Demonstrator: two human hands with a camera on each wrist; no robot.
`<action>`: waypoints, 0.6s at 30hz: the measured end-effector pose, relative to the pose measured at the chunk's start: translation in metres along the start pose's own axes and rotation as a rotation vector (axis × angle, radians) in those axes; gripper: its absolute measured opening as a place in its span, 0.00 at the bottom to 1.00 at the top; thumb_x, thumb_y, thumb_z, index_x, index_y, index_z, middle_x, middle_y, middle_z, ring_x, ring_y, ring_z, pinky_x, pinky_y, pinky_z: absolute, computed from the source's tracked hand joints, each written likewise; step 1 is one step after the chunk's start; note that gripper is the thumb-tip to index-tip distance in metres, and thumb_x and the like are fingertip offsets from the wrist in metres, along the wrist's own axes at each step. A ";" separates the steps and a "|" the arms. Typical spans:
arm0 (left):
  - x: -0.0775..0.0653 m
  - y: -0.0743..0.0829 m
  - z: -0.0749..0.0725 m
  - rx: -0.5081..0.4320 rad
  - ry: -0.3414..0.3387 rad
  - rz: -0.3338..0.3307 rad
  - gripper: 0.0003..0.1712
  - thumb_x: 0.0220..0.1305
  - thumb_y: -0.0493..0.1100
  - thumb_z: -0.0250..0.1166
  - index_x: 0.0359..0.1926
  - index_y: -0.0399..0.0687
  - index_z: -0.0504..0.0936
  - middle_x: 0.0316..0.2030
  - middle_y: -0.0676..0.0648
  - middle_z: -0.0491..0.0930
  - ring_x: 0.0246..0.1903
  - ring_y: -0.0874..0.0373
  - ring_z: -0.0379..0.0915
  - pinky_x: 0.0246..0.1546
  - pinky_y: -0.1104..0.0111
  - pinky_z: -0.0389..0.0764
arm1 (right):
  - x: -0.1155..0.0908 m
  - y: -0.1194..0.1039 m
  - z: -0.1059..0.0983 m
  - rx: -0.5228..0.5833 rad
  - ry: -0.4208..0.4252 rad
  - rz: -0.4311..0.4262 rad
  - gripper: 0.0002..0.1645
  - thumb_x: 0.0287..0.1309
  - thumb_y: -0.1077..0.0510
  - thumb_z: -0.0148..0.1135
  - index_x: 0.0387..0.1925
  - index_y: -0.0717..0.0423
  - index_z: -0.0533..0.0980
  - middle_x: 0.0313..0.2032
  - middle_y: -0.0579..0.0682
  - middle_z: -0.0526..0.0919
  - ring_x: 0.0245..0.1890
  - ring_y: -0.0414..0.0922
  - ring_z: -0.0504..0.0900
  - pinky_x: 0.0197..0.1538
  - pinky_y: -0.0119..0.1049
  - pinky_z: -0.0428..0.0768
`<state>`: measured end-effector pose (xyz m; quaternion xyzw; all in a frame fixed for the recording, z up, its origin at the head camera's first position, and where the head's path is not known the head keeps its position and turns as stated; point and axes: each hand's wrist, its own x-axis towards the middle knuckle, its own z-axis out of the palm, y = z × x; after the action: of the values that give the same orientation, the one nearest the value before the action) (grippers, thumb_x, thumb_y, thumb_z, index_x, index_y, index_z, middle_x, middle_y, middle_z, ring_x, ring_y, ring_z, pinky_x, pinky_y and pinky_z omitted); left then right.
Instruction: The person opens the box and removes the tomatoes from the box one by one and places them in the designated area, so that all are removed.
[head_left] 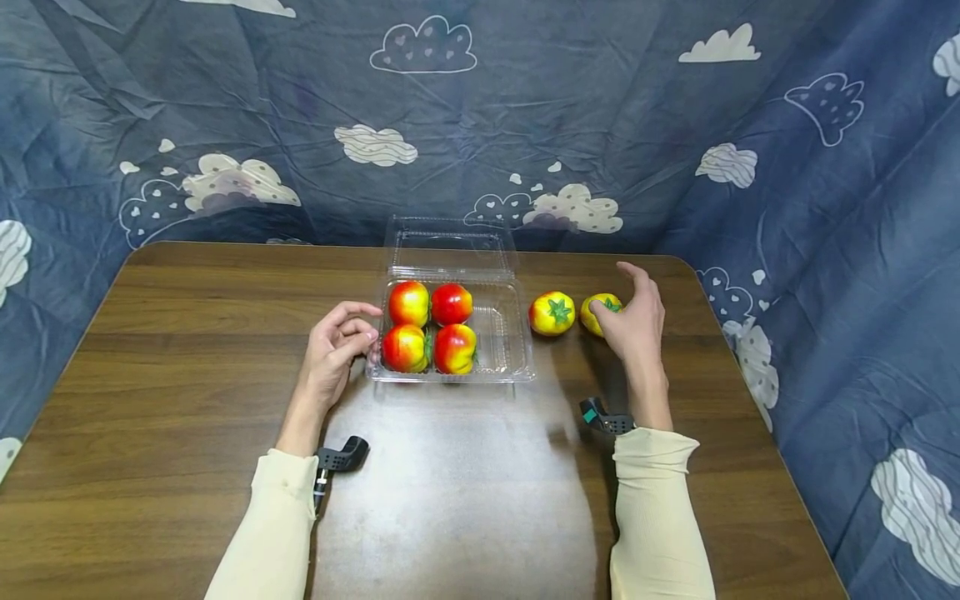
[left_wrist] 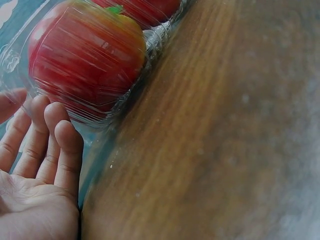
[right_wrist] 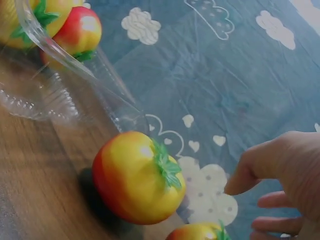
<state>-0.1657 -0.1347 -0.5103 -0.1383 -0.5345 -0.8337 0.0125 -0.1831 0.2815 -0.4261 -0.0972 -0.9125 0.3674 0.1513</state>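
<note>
Tomatoes (head_left: 455, 348), four together, set two by two in the left part of the clear clamshell container (head_left: 504, 327), its lid (head_left: 450, 248) tipped back at the far edge; by the look of it, more than half done. Remaining outside, to the right on the surface (head_left: 187, 367): the inner tomato (head_left: 550, 315), just beside the container, and the outer tomato (head_left: 589, 322), between the spread thumb and fingers of the right hand (head_left: 638, 323). No grip visible there; contact impossible to tell. Left hand (head_left: 328, 357) relaxed, fingers slightly bent, fingertips at the container's left wall.
</note>
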 end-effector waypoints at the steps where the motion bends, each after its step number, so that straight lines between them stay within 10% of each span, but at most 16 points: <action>1: 0.000 0.000 0.000 0.000 0.002 -0.001 0.16 0.65 0.20 0.56 0.54 0.22 0.74 0.27 0.46 0.83 0.19 0.58 0.77 0.24 0.73 0.83 | 0.000 -0.001 0.001 0.011 0.014 -0.014 0.42 0.58 0.61 0.68 0.74 0.57 0.68 0.71 0.60 0.72 0.72 0.61 0.68 0.76 0.59 0.65; 18: 0.000 0.001 0.002 0.012 0.022 -0.005 0.18 0.65 0.20 0.57 0.56 0.19 0.72 0.25 0.45 0.82 0.19 0.56 0.76 0.22 0.72 0.82 | -0.016 -0.044 0.030 0.060 -0.106 -0.251 0.29 0.60 0.61 0.70 0.64 0.58 0.78 0.60 0.58 0.83 0.60 0.58 0.83 0.65 0.54 0.80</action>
<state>-0.1651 -0.1333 -0.5087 -0.1275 -0.5398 -0.8319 0.0172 -0.1814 0.2264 -0.4186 0.0420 -0.9128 0.3773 0.1504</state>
